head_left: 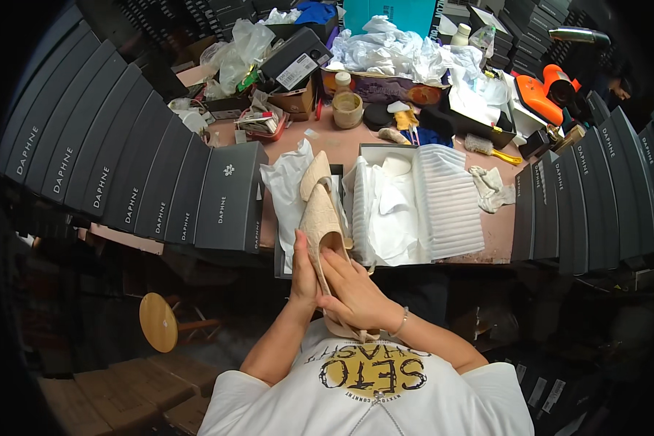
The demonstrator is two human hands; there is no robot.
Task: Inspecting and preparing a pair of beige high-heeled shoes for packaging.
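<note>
A person in a white T-shirt [370, 396] holds a beige shoe [320, 216] above the near edge of a cluttered bench [287, 134]. The shoe's long axis runs away from the body, its far end leaning slightly left: the pointed toe aims across the bench, while the back end comes down close to the shirt. A band crosses near the toe, and the opening is turned up and toward the right.

Both hands are closed in on the shoe. The left hand [303, 269] lies along its left side, fingers nearly straight and pointing toward the toe; the right hand [360, 293], a bracelet [402, 321] at its wrist, has its fingers reaching into the opening.

Behind the shoe, white paper [287, 178] spreads from a partly hidden box. Just to the right, an open box [385, 148] holds more white paper, with ribbed wrap [454, 207] draped over its right side. A yellow-handled brush [493, 149] lies farther back, and dark shoeboxes [229, 196] stand in rows on both sides.
</note>
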